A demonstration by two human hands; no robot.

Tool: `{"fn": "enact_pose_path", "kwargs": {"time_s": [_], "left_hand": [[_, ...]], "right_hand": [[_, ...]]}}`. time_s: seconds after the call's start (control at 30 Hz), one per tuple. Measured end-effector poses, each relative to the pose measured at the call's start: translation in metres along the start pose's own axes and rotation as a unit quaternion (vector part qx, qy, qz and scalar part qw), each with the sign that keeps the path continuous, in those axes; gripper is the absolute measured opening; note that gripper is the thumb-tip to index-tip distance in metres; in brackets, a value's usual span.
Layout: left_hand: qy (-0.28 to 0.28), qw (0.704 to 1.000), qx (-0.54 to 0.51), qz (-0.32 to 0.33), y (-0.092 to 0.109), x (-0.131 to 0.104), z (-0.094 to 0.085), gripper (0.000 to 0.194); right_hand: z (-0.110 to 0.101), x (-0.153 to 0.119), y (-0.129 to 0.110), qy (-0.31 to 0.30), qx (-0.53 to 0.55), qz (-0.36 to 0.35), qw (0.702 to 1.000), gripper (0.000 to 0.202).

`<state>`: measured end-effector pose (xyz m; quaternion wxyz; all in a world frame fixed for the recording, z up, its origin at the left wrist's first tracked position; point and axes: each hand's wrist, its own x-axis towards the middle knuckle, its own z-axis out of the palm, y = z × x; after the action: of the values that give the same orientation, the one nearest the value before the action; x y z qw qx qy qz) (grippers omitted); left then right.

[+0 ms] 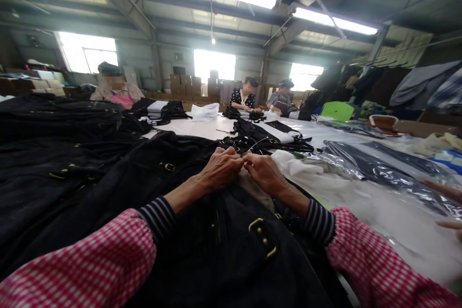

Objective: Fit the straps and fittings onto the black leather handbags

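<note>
At the near side of the white table (197, 128), the black cloth item (238, 269) looks soft, likely weighted by its gold fittings (264, 240) — best held at the edge toward the table's middle, which the left hand (224, 167) and right hand (266, 173) pinch between curled fingers

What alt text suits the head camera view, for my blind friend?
A person's left hand and right hand in pink-checked sleeves, close together over black fabric with gold-coloured fittings; a thin pale strand beside them. More black pieces lie at left, plastic-wrapped items at right, and three people are across the white table.
</note>
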<state>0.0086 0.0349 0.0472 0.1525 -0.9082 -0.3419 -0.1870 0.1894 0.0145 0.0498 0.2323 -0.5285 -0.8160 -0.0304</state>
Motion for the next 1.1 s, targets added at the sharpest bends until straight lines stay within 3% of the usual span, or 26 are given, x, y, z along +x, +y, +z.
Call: {"fn": "enact_pose_path", "kwargs": {"time_s": [0.17, 0.23, 0.33, 0.63, 0.73, 0.83, 0.97, 1.1], "left_hand": [[0.012, 1.0, -0.017, 0.009, -0.003, -0.001, 0.003, 0.018], [0.019, 0.999, -0.027, 0.015, -0.004, -0.001, 0.003, 0.018], [0.016, 0.999, -0.046, 0.017, -0.004, -0.001, 0.003, 0.015], [-0.018, 0.999, -0.03, -0.023, -0.002, -0.002, 0.005, 0.014], [-0.018, 0.998, -0.03, -0.051, -0.002, -0.003, 0.006, 0.013], [-0.006, 0.997, -0.027, -0.078, 0.001, -0.004, 0.008, 0.01], [0.007, 0.995, -0.029, -0.092, 0.002, -0.006, 0.01, 0.01], [0.022, 0.995, -0.052, -0.081, 0.0, -0.008, 0.012, 0.012]], "right_hand": [[0.005, -0.003, 0.002, 0.092, -0.043, -0.058, 0.993, 0.016], [0.005, -0.003, 0.0, 0.068, -0.052, -0.08, 0.993, 0.021], [0.009, 0.0, 0.003, 0.026, -0.052, -0.06, 0.996, 0.02], [0.012, -0.002, 0.023, 0.055, -0.012, -0.074, 0.996, 0.02], [-0.001, 0.007, 0.055, 0.079, 0.032, 0.042, 0.995, 0.02], [-0.011, 0.023, 0.109, 0.077, 0.107, 0.173, 0.976, 0.017], [0.002, 0.045, 0.168, 0.01, 0.143, 0.223, 0.964, 0.01], [0.034, 0.058, 0.185, -0.045, 0.186, 0.235, 0.953, 0.007]]}}
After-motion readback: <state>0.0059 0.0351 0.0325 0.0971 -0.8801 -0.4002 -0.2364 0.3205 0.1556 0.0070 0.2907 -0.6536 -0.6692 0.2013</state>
